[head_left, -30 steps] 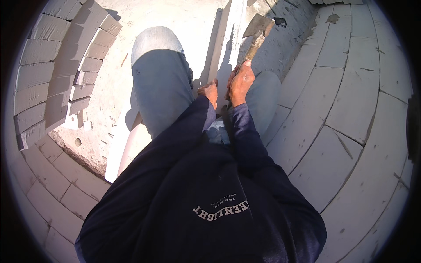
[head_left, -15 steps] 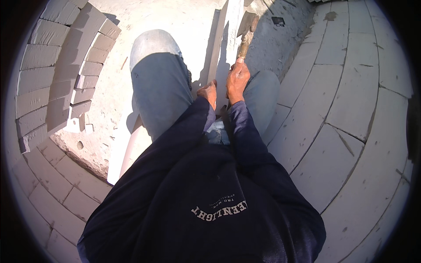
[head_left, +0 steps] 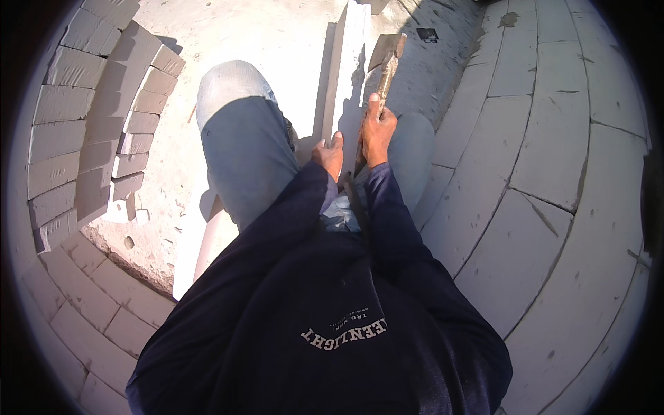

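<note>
My right hand is closed round the wooden handle of a hatchet, thumb along the handle. The hatchet's broad blade points left at the top of the handle, above the right side of a long pale block. This block lies lengthwise between my knees, its near end by my lap. My left hand grips its left edge near that end, thumb raised; the fingers are partly hidden. A dark strip lies below my hands, against my lap.
Pale blocks stand stacked at the left. A jointed block wall runs along the right, and more blockwork is at lower left. Bright, dusty concrete lies ahead, with a small dark scrap on it.
The hatchet has tilted slightly, its blade now turned more to the left. My left thumb has lifted from the block. The view has shifted a little.
</note>
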A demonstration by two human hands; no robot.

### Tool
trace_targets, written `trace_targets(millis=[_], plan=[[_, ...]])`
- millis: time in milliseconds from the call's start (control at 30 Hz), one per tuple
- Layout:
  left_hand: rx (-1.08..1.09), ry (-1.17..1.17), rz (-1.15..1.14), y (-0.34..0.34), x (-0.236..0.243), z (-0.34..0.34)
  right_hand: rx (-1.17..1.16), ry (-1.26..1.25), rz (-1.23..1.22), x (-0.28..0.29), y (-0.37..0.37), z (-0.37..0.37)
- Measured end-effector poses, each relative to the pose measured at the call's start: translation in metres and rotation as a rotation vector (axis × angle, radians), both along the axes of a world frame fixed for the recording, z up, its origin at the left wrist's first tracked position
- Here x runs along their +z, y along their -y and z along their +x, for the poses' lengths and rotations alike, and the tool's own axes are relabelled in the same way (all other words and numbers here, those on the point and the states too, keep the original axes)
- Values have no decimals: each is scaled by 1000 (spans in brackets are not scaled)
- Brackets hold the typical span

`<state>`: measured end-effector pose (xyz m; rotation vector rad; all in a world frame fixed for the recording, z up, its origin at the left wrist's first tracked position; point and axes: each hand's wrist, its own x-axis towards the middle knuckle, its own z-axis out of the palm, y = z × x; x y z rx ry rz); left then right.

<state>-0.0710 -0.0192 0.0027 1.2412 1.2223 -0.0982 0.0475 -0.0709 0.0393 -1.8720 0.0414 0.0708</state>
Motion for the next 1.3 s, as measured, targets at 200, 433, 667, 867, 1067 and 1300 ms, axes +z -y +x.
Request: trace_targets(millis=[200,433,667,867,1067,1300], plan=[[-585,-254,355,25,32,-8,-111,-331,101,21,26,-10],[-505,-321,298,28,35,0,-146,-420,161,14,41,-12],[-621,-300,302,21,43,-2,-114,-441,202,7,42,-7],[-608,-161,337,-6,55,-5,-105,-521,304,-3,38,-2],[-507,-70,216,-45,114,15,-93,-504,410,3,45,-3],[-322,73,-85,-130,143,24,-143,-626,565,15,48,6]])
